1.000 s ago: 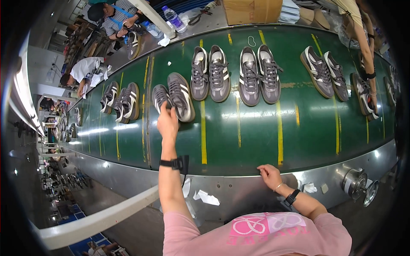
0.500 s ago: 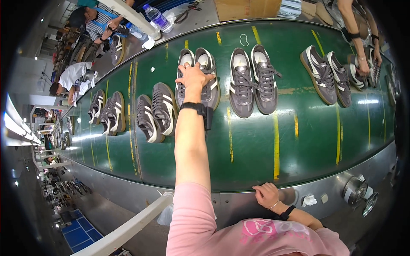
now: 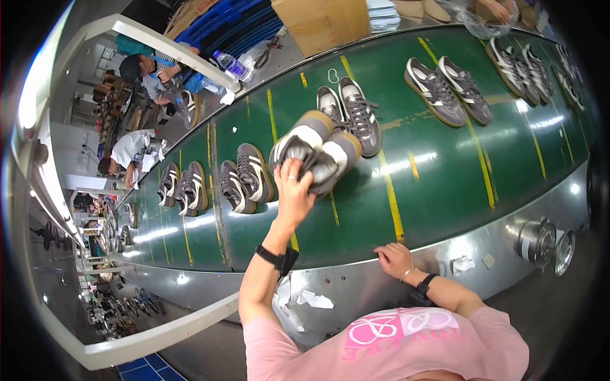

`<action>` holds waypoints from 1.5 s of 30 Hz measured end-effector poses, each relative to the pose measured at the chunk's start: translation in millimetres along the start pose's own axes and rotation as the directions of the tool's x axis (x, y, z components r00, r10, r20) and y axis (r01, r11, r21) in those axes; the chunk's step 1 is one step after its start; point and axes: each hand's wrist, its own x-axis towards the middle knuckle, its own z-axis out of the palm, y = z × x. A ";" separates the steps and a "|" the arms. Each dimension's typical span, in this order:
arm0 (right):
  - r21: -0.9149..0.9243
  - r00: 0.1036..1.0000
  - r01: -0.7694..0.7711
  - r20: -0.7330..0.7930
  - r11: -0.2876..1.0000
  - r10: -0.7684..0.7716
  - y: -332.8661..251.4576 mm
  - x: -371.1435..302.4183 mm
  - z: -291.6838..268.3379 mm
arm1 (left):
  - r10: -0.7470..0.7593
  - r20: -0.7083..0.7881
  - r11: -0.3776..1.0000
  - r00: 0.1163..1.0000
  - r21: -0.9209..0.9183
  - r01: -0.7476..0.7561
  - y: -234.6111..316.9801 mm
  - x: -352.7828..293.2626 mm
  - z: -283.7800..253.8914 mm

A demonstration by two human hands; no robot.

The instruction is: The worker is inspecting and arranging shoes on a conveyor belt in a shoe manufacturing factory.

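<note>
My left hand (image 3: 296, 195) grips a pair of grey sneakers (image 3: 318, 152) with white stripes and gum soles, its fingers closed at their collars. The pair is raised off the green conveyor belt (image 3: 356, 209) and tilted, toes away from me and soles partly showing. Just behind it, another pair of grey sneakers (image 3: 361, 120) rests on the belt, partly hidden by the raised shoes. On the metal edge (image 3: 356, 270) nearest me lies my right hand (image 3: 395, 260), fingers loosely curled with nothing visible in them.
More sneaker pairs stand on the belt to the left (image 3: 254, 174) and right (image 3: 448, 95). A cardboard box (image 3: 324, 25) and purple-labelled bottle (image 3: 234, 65) sit beyond it. A white frame post (image 3: 165, 327) rises at lower left. Co-workers sit at far left.
My left hand has lifted the sneaker pair from the belt, tipping it and bringing it nearer. The view has turned. My right hand stays at the belt's edge.
</note>
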 end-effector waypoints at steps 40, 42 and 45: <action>-0.367 0.980 -0.198 -0.042 0.909 0.197 129.6 -181.9 -205.6 | -0.549 0.664 0.711 0.508 0.052 0.701 150.7 -99.8 148.5; -0.235 0.982 -0.184 -0.084 0.955 0.168 121.5 -171.6 -214.8 | -0.596 0.600 0.692 0.534 0.047 0.720 151.9 -102.6 147.3; -0.182 0.952 -0.227 -0.249 0.957 0.178 91.4 -149.6 -262.8 | -0.581 0.495 0.598 0.646 -0.278 0.752 160.5 -106.1 149.4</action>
